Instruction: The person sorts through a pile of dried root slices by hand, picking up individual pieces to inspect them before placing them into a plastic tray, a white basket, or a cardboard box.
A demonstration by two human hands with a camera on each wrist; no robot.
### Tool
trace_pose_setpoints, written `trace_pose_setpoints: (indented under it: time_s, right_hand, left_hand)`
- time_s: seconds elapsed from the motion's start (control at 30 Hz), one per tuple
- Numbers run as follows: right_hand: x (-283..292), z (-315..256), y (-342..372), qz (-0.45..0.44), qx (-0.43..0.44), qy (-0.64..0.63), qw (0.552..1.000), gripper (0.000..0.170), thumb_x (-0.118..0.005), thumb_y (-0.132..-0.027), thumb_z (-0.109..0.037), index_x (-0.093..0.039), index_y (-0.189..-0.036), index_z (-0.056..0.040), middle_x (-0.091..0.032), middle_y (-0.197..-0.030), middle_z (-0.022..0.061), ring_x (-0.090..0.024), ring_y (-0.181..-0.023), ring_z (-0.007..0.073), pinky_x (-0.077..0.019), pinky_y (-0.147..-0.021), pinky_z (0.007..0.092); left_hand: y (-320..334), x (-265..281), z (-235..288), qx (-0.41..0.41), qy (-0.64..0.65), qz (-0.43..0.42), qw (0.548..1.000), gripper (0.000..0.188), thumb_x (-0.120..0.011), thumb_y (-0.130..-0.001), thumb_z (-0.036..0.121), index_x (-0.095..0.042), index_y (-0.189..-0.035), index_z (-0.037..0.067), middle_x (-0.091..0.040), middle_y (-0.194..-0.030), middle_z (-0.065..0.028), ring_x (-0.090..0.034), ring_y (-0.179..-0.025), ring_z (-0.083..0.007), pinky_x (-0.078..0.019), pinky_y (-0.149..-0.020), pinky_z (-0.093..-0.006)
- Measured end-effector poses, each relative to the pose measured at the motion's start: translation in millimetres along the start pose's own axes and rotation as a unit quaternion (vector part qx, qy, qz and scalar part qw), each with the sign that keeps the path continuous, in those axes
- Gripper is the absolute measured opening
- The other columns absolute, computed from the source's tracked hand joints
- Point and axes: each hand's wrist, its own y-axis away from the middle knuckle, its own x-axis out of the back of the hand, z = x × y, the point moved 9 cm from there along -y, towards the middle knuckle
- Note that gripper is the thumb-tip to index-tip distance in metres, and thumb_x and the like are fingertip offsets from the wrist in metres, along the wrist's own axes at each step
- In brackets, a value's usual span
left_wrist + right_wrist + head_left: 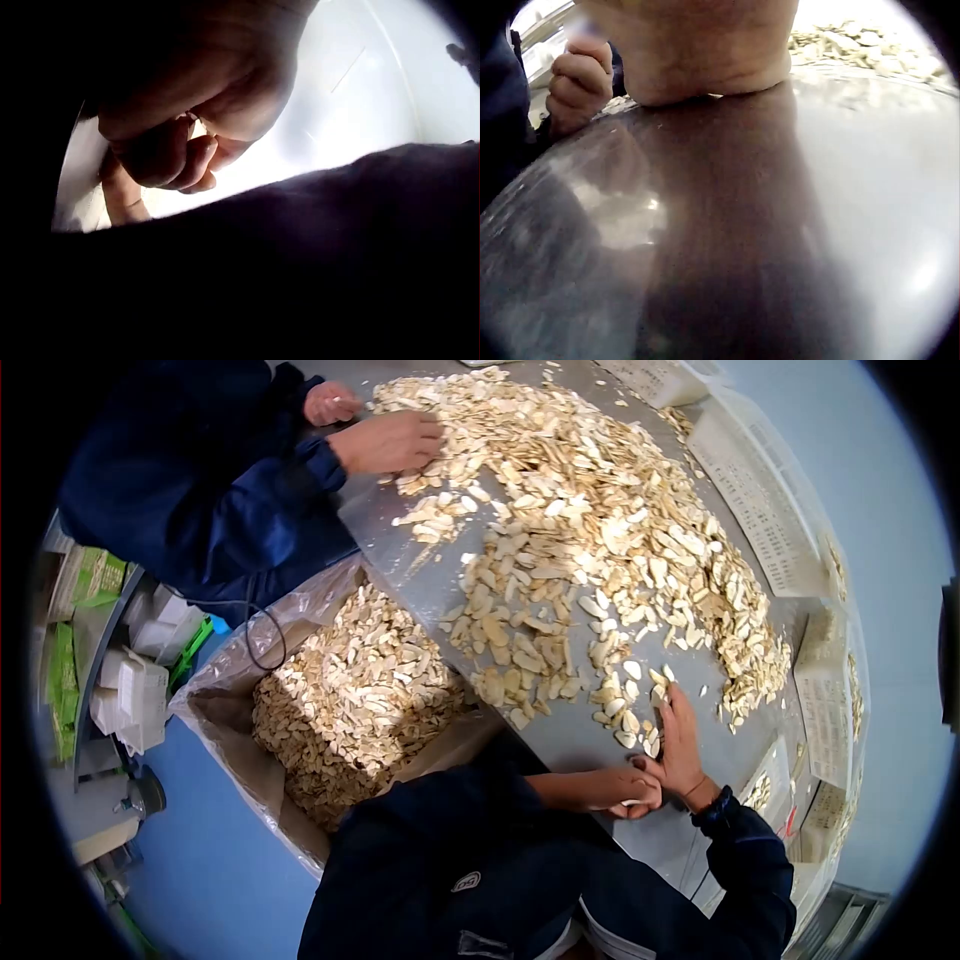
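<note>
Pale dried slices (610,540) are heaped and scattered over a metal table (400,530). My left hand (630,792) is curled near the table's front edge, with a pale slice (632,802) showing at its fingers. In the left wrist view, a pale bit (199,129) peeks out between the curled fingers (196,161). My right hand (682,745) lies beside it with fingers extended, fingertips right at a few loose slices (650,740). The right wrist view shows the heel of that hand (705,52) low over the shiny tabletop, and the left fist (581,82) behind.
A lined box (225,705) full of slices stands left of the table. White baskets (755,500) line the far right edge. Another person's hand (390,442) reaches into the heap at upper left. A small tray (765,785) sits right of my right hand.
</note>
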Motion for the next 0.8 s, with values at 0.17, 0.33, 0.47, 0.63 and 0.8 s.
trace_pose_setpoints:
  time_s: [0.17,0.33,0.47,0.63,0.8]
  right_hand:
    - [-17,-64,-95,-0.053,0.121,-0.032,0.991,0.096,-0.084,-0.069,-0.044,-0.038,-0.143,-0.0018,-0.026,-0.155,0.0285,-0.027,-0.142,0.0496,-0.0233,-0.113,0.0593]
    - [-36,-136,-171,-0.048,0.23,-0.088,0.968,0.086,-0.082,-0.074,-0.044,-0.043,-0.14,-0.0066,-0.029,-0.154,0.0248,-0.026,-0.143,0.047,-0.0228,-0.114,0.0596]
    - [-60,-197,-215,-0.053,0.269,-0.069,0.959,0.079,-0.074,-0.083,-0.045,-0.041,-0.144,-0.0082,-0.028,-0.156,0.0211,-0.024,-0.146,0.0424,-0.0222,-0.117,0.0566]
    - [-56,-257,-231,-0.07,0.364,-0.19,0.909,0.073,-0.07,-0.087,-0.038,-0.04,-0.147,-0.0085,-0.032,-0.155,0.0198,-0.026,-0.145,0.0397,-0.0256,-0.117,0.0508]
    - [-14,-213,-218,-0.056,0.352,-0.049,0.933,0.066,-0.07,-0.085,-0.021,-0.044,-0.145,-0.0081,-0.04,-0.15,0.0189,-0.038,-0.139,0.0374,-0.0353,-0.113,0.047]
  left_hand:
    - [12,-22,-4,0.096,-0.069,-0.104,0.987,0.031,-0.049,-0.101,0.03,-0.057,-0.088,0.004,-0.049,-0.073,0.0017,-0.043,-0.067,-0.0091,-0.0382,-0.064,-0.0249]
    - [17,-29,-10,0.102,-0.115,-0.152,0.976,0.031,-0.051,-0.101,0.031,-0.059,-0.089,0.003,-0.05,-0.073,0.0011,-0.045,-0.068,-0.0101,-0.0415,-0.067,-0.0287]
    - [19,-37,-3,0.085,-0.144,-0.182,0.969,0.031,-0.053,-0.098,0.032,-0.059,-0.085,0.005,-0.051,-0.073,0.002,-0.046,-0.068,-0.0091,-0.041,-0.065,-0.0284]
    - [20,-36,-13,0.103,-0.072,-0.186,0.975,0.025,-0.054,-0.098,0.03,-0.06,-0.089,0.007,-0.053,-0.072,0.0035,-0.046,-0.066,-0.007,-0.0408,-0.062,-0.028]
    - [19,-14,-7,0.083,-0.063,-0.056,0.993,0.029,-0.054,-0.099,0.032,-0.063,-0.1,0.004,-0.053,-0.073,0.0007,-0.046,-0.065,-0.0095,-0.0386,-0.06,-0.0262]
